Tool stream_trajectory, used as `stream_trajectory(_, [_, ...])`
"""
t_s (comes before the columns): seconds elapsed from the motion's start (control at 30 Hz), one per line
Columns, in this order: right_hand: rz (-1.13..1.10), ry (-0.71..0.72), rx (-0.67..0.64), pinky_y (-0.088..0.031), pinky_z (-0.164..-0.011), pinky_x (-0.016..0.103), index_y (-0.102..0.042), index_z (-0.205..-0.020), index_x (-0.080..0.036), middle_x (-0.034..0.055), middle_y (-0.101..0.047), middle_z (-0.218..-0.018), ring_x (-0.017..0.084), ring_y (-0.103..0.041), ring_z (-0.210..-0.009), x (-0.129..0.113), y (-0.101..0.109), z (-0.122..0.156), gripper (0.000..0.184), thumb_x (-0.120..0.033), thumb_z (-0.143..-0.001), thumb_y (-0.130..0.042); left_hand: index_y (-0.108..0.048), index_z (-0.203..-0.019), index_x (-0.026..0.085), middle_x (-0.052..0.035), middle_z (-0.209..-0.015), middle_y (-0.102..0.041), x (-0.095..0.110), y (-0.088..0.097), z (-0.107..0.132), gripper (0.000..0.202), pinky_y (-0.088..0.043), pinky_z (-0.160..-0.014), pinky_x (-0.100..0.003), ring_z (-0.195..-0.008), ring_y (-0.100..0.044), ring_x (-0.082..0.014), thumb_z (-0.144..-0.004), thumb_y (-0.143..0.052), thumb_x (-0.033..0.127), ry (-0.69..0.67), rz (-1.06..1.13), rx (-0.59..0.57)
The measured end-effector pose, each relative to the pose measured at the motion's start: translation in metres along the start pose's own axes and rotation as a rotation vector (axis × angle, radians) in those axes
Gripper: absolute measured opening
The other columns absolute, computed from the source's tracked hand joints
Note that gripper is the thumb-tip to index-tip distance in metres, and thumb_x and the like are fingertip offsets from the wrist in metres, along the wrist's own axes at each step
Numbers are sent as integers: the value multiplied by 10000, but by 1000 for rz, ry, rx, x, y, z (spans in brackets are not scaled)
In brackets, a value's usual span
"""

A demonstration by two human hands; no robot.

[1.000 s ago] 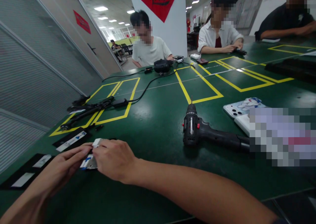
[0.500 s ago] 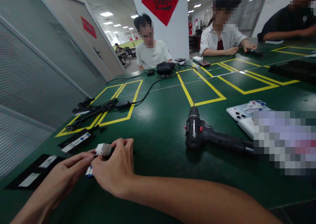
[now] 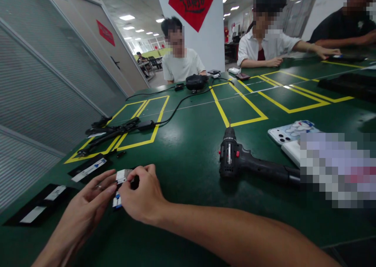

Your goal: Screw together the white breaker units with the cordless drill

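Observation:
Between my hands is a small white block (image 3: 121,175) with small dark marks on its near side. My left hand (image 3: 93,196), with a ring on one finger, holds the block's left edge between thumb and fingers. My right hand (image 3: 142,194) pinches at its right side with thumb and forefinger; those fingertips partly cover it. Just below the block, a white and blue piece (image 3: 116,201) shows between the hands, partly hidden by my right hand. Further left lie a black sheet with white labels (image 3: 35,208) and a black packet with a white and blue strip (image 3: 89,169).
A black cordless drill (image 3: 230,157) lies right of my hands on the green table (image 3: 188,227). Beyond it are a phone (image 3: 283,133) and a blurred-out item (image 3: 337,169). Black cables (image 3: 117,131) lie at the left across yellow tape. Several people sit across the table.
My left hand has shifted right and its fingers have spread further up beside the block. The block is slightly turned and more of the blue piece shows. A co-worker's arm has reached right.

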State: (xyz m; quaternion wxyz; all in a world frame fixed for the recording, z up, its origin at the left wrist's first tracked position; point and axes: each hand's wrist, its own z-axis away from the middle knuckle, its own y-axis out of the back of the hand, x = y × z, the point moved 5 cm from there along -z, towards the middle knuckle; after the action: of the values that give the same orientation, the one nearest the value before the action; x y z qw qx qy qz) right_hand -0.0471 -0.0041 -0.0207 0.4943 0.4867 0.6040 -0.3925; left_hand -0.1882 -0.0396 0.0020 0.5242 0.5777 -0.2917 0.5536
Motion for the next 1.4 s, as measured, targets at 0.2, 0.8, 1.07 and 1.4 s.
stream_trajectory(0.2, [-29, 10, 61, -460, -828, 237, -571, -864, -152, 9, -438, -948, 137, -517, -809, 0, 5, 2, 182, -148, -772, -728, -567, -1178, 392, 109, -1252, -604, -5, -15, 7, 436, -542, -836, -241, -1148, -554, -189, -782, -632, 221, 16, 135, -88])
stream_trajectory(0.8, [120, -91, 11, -432, -741, 253, -596, -864, -171, 12, -468, -875, 140, -501, -728, -12, 67, 1, 26, -184, -878, -614, -613, -1081, 158, -44, -835, -709, 9, -90, 23, 269, -570, -620, -237, -706, -679, -160, -819, -558, 137, 174, 429, -306])
stream_trajectory(1.07, [525, 232, 84, -429, -826, 280, -512, -1136, -141, 53, -457, -1068, 171, -483, -913, -69, 181, 44, 194, -197, -978, -413, -599, -1046, 155, -71, -882, -693, 46, -164, 8, 297, -568, -598, -297, -739, -665, -194, -789, -590, 303, 143, 422, -459])
stream_trajectory(1.4, [1580, 25, -107, -481, -722, 445, -294, -1444, -90, 163, -359, -1196, 292, -469, -867, -38, 272, 63, 759, -227, -792, -656, -541, -1058, 146, -85, -909, -638, 39, -221, -36, 344, -550, -551, -320, -733, -629, -198, -769, -559, 333, 154, 496, -617])
